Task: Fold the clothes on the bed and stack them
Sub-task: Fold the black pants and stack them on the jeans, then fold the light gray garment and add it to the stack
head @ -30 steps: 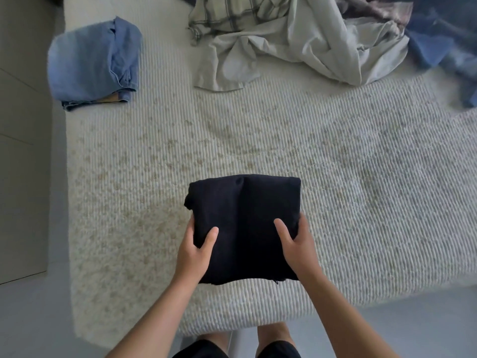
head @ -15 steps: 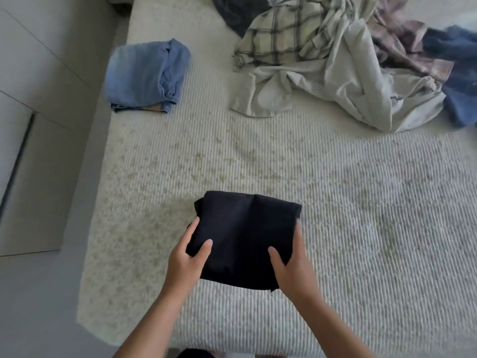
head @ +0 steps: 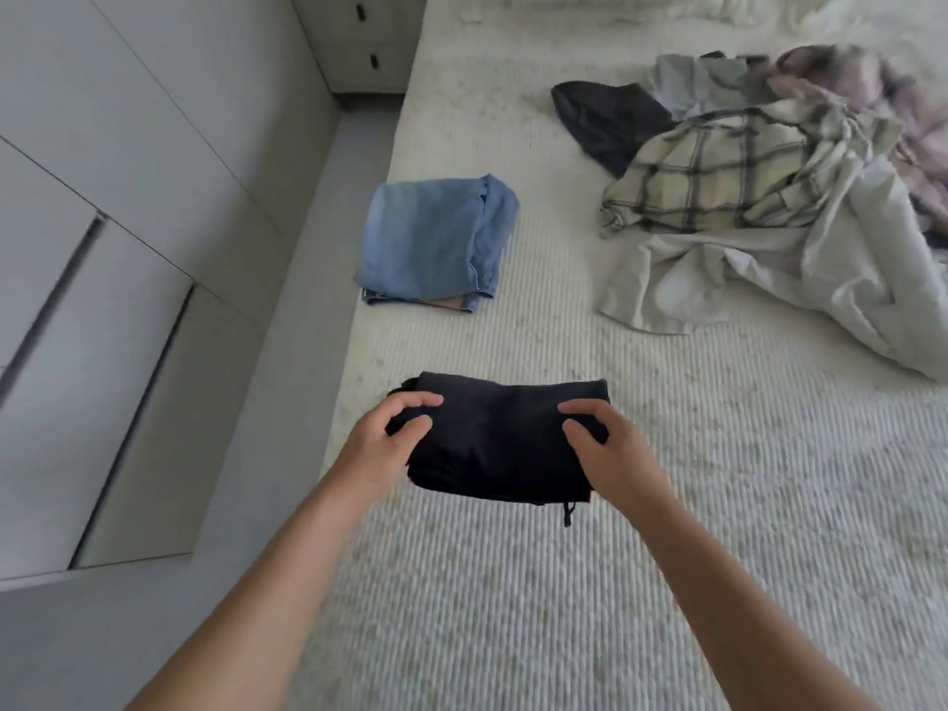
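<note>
My two hands hold a folded black garment (head: 500, 443) at the centre of the frame, above the near-left part of the bed (head: 667, 505); whether the bundle touches the ribbed cream cover or is lifted just clear of it I cannot tell. My left hand (head: 382, 446) grips the garment's left edge, its fingers (head: 418, 401) curled over the top and the thumb pressed onto the cloth; my right hand (head: 608, 451) grips the right edge the same way, fingers bent round the fold. A short dark cord (head: 567, 514) dangles from the bundle's lower right corner. Above it, left of centre, folded blue jeans (head: 431, 243) lie alone beside the bed's left edge, apart from the black garment. In the upper right an unfolded heap spreads over the bed: a plaid shirt (head: 718, 177) lies on a pale grey garment (head: 759, 279), a dark garment (head: 610, 120) pokes out at the heap's left, and a blurred pinkish checked piece (head: 841, 84) sits at its far side. White cupboard doors (head: 102, 197) fill the left of the frame, and a drawer unit (head: 369, 38) stands at the top
</note>
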